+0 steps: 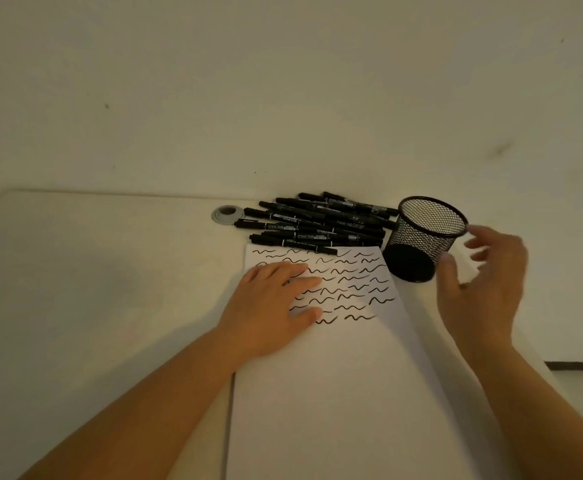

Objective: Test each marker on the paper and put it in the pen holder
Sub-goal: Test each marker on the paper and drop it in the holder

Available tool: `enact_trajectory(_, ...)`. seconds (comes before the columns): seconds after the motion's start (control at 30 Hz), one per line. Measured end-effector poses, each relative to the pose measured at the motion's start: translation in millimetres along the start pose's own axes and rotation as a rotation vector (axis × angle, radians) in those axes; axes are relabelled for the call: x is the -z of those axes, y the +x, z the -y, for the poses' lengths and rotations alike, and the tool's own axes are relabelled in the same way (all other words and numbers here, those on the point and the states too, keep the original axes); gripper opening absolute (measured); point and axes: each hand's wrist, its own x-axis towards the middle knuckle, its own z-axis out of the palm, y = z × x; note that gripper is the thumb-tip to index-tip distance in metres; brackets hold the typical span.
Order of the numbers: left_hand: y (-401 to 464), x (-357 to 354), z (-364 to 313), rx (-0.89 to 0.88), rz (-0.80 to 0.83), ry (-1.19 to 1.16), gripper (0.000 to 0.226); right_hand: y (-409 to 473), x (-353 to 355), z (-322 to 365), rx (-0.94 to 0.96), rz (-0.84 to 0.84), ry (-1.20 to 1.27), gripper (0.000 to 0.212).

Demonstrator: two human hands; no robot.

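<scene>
A white sheet of paper (335, 375) lies on the desk, its far half covered with several rows of black squiggles. My left hand (276, 303) rests flat on the paper's left part, fingers straight. A pile of several black markers (318, 223) lies just beyond the paper's far edge, one marker lying across that edge. A black mesh pen holder (421, 237) stands to the right of the paper and looks empty. My right hand (484, 282) hovers just right of the holder with fingers spread and relaxed, holding nothing.
The white desk (92, 289) stands against a pale wall. A round grey cable grommet (227, 214) sits left of the marker pile. A seam in the desk (229, 410) runs along the paper's left edge. The desk's right edge (577, 365) shows at lower right.
</scene>
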Motion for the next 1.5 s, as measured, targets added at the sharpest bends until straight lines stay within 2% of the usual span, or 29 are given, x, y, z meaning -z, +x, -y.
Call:
enact_trajectory(0.1,1.7,0.5,1.9,0.005,-0.022,-0.044,0.05,17.8,-24.0,29.3,0.229,0.134,-0.003,0.02)
enact_trajectory(0.17,1.7,0.9,3.3,0.006,-0.03,-0.075,0.049,28.8,-49.7,43.4,0.285,0.252,-0.026,0.016)
enact_trajectory(0.3,-0.2,1.1,5.7,-0.002,-0.042,-0.111,0.048,44.5,-105.3,45.4,0.229,0.476,-0.094,0.018)
enact_trajectory(0.53,-3.7,1.8,3.9,-0.055,-0.036,-0.064,0.051,66.2,-168.0,40.8,0.201,0.699,-0.314,0.028)
enact_trajectory(0.7,-1.4,3.3,2.5,-0.042,-0.046,-0.074,0.05,73.7,-185.8,40.9,0.19,0.758,-0.412,0.032)
enact_trajectory(0.93,-0.4,3.2,1.7,-0.041,-0.059,-0.07,0.049,78.6,-188.1,47.2,0.371,0.789,-0.456,0.028)
enact_trajectory(1.07,-0.1,2.5,1.3,-0.05,-0.075,-0.061,0.05,83.4,-194.8,54.7,0.464,0.853,-0.592,0.03)
enact_trajectory(1.27,1.1,1.0,2.2,-0.052,-0.079,-0.046,0.05,78.7,-200.2,57.9,0.412,0.828,-0.654,0.037)
enact_trajectory(1.4,0.1,3.0,0.7,-0.062,-0.085,-0.089,0.049,78.6,-180.1,71.9,0.158,0.775,-0.365,0.03)
enact_trajectory(1.5,-0.9,12.9,-4.4,0.002,-0.205,-0.302,0.05,73.2,-146.6,86.7,-0.065,0.82,-0.1,0.024)
